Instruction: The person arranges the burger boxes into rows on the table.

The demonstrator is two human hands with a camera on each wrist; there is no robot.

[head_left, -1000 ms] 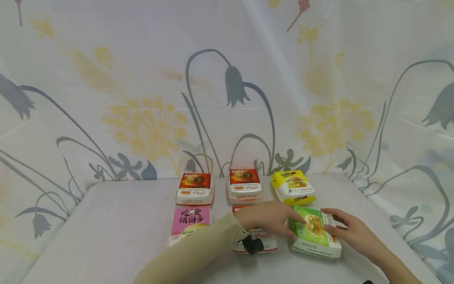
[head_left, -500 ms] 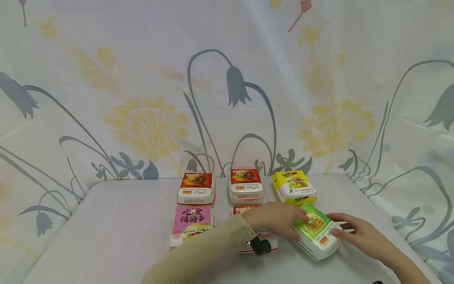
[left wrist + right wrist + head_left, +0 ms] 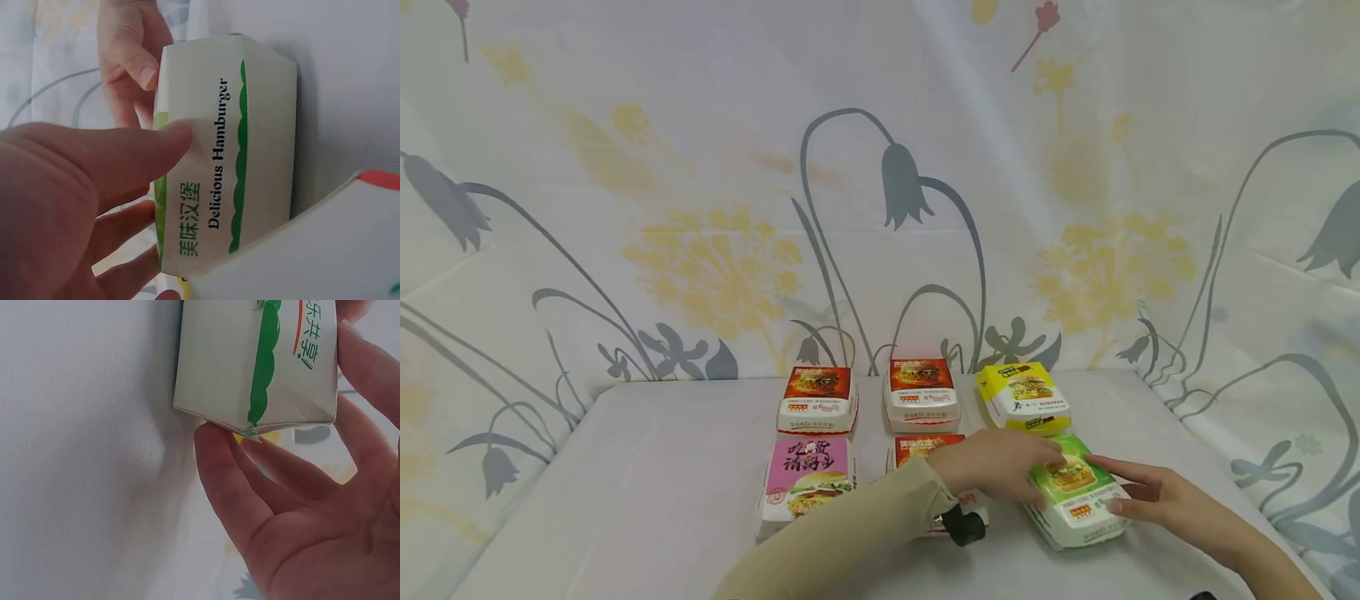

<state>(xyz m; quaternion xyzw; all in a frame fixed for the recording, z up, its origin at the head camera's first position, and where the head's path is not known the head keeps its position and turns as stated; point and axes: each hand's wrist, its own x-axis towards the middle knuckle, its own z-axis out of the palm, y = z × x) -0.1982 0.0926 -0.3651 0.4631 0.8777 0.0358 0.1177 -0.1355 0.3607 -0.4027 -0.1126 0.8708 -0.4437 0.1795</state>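
A green and white hamburger box [image 3: 1090,492] lies at the front right of the table, slightly askew, with its burger picture upward. My left hand [image 3: 1003,462] reaches across from the left and holds it, fingers over the top. In the left wrist view, its thumb [image 3: 172,150] presses the side lettered "Delicious Hamburger". From the right, my right hand [image 3: 1172,504] holds the box's right side, thumb by the near corner. In the right wrist view, fingertips [image 3: 212,434] of this hand touch the lower edge of the box.
Behind stand two red and white boxes [image 3: 816,398] [image 3: 921,392] and a yellow box [image 3: 1024,396]. A pink box [image 3: 808,475] is at front left. Another red and white box [image 3: 910,447] is partly hidden by my left arm. Flower-printed cloth [image 3: 880,275] rises behind the table.
Between my two hands the green box has turned about a quarter turn clockwise; its white strip has swung from the right side to the front. The other boxes stay put.
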